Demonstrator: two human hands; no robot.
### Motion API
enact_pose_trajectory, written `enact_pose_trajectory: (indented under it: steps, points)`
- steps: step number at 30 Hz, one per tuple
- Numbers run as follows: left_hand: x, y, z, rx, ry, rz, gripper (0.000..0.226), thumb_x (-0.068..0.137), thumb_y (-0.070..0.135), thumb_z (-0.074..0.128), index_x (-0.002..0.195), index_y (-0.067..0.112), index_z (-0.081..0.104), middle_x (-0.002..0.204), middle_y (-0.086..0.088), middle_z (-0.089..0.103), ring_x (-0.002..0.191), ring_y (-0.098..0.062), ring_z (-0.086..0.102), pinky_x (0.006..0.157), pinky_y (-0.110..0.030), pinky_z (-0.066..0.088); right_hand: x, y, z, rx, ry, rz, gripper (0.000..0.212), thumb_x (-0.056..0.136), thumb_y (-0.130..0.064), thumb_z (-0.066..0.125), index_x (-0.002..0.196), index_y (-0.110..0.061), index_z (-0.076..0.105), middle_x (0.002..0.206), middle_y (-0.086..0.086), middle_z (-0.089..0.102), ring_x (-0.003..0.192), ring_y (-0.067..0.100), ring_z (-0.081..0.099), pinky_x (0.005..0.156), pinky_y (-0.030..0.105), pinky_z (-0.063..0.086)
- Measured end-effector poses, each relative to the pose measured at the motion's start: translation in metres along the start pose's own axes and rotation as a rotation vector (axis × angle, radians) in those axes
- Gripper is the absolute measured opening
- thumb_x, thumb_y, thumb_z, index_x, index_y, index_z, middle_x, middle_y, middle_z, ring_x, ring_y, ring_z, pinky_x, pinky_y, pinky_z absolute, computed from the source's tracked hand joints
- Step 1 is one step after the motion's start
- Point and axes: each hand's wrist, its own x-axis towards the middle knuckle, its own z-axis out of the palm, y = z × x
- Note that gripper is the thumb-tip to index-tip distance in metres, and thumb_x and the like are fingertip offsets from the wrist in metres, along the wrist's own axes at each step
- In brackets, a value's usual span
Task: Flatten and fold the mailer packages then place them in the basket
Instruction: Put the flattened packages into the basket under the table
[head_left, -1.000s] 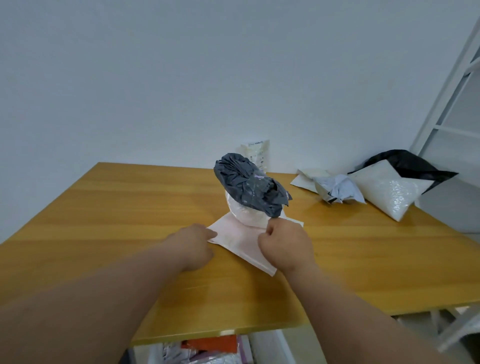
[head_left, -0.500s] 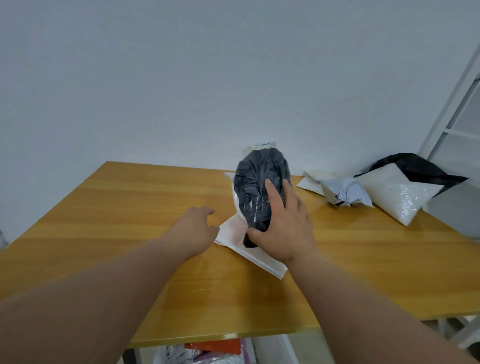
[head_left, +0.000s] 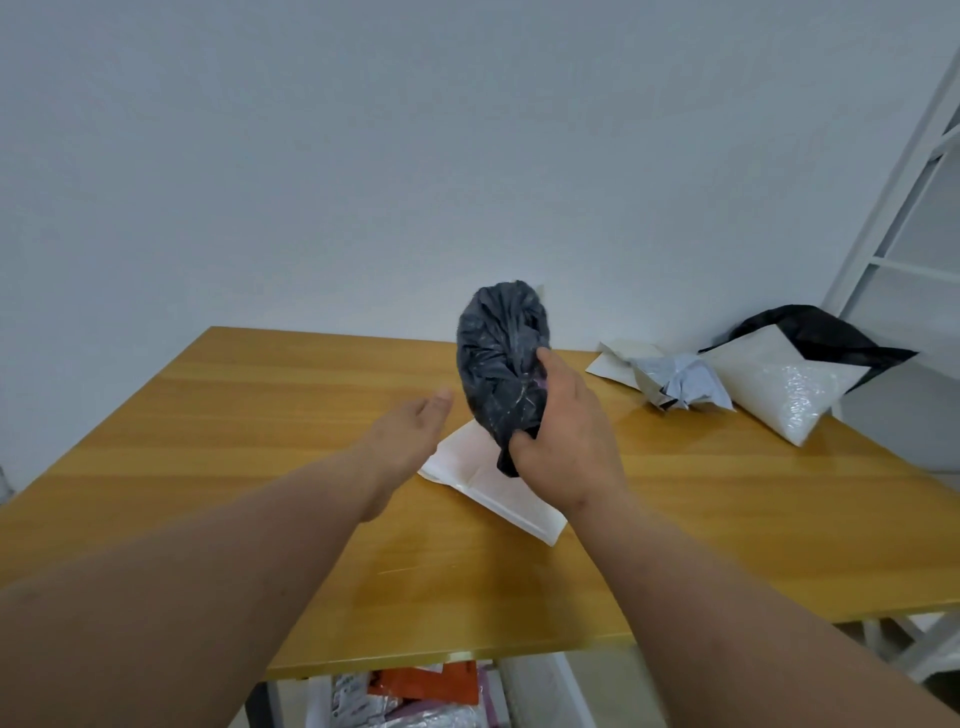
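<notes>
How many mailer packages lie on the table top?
4 visible: pink-white one near the hands; white one, grey crumpled one, bubble one at the right. Others may be hidden.

Plain pale grey-white wall (head_left: 363, 156), wooden table (head_left: 260, 415) against it, white metal shelving frame (head_left: 893, 208) at right

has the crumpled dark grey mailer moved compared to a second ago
Yes. The right hand now grips the dark grey mailer and has lifted it off the flat white mailer on the table.
</notes>
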Motion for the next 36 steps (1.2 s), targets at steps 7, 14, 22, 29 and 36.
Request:
enact_pose_trajectory:
  steps: [7, 14, 22, 29, 36]
  points:
    - [-0.021, 0.019, -0.010, -0.336, -0.048, -0.018, 0.049, 0.097, 0.052, 0.051, 0.143, 0.038, 0.043, 0.133, 0.010, 0.057, 0.116, -0.018, 0.058, 0.101, -0.043, 0.046, -0.014, -0.044, -0.016, 0.542, -0.101, 0.132, 0.068, 0.084, -0.006, 0.056, 0.142, -0.029, 0.029, 0.114, -0.016, 0.049, 0.098, 0.012, 0.061, 0.079, 0.037, 0.057]
    - [-0.039, 0.012, -0.023, -0.372, -0.044, -0.056, 0.051, 0.082, 0.044, 0.074, 0.124, 0.030, 0.048, 0.110, 0.000, 0.071, 0.102, -0.024, 0.066, 0.094, -0.051, 0.053, -0.023, -0.057, -0.023, 1.003, -0.525, 0.575, 0.045, 0.077, 0.001, 0.043, 0.118, -0.014, 0.056, 0.112, 0.021, 0.066, 0.104, 0.040, 0.065, 0.088, 0.048, 0.055]
    - [-0.054, 0.001, -0.036, -0.253, 0.015, 0.076, 0.068, 0.072, 0.024, 0.086, 0.124, 0.028, 0.042, 0.109, 0.003, 0.067, 0.093, -0.013, 0.068, 0.066, -0.028, 0.055, -0.033, -0.061, -0.010, 1.055, -0.612, 0.614, 0.042, 0.086, -0.046, 0.066, 0.120, -0.022, 0.066, 0.119, 0.013, 0.069, 0.111, 0.034, 0.065, 0.100, 0.048, 0.050]
    - [-0.057, -0.007, -0.052, -0.455, -0.076, -0.101, 0.057, 0.080, 0.017, 0.078, 0.131, 0.015, 0.053, 0.108, -0.008, 0.074, 0.099, -0.030, 0.070, 0.089, -0.051, 0.055, -0.032, -0.072, -0.008, 1.097, -0.528, 0.683, 0.023, 0.100, -0.024, 0.055, 0.119, -0.015, 0.063, 0.107, 0.009, 0.074, 0.100, 0.029, 0.070, 0.091, 0.049, 0.055]
    - [-0.058, -0.021, -0.059, -0.412, -0.047, -0.106, 0.050, 0.078, -0.003, 0.075, 0.123, 0.008, 0.058, 0.105, -0.013, 0.074, 0.100, -0.032, 0.069, 0.094, -0.048, 0.054, -0.037, -0.058, -0.002, 0.952, -0.441, 0.665, 0.015, 0.100, -0.017, 0.053, 0.105, -0.020, 0.067, 0.104, 0.004, 0.073, 0.099, 0.025, 0.067, 0.087, 0.043, 0.055]
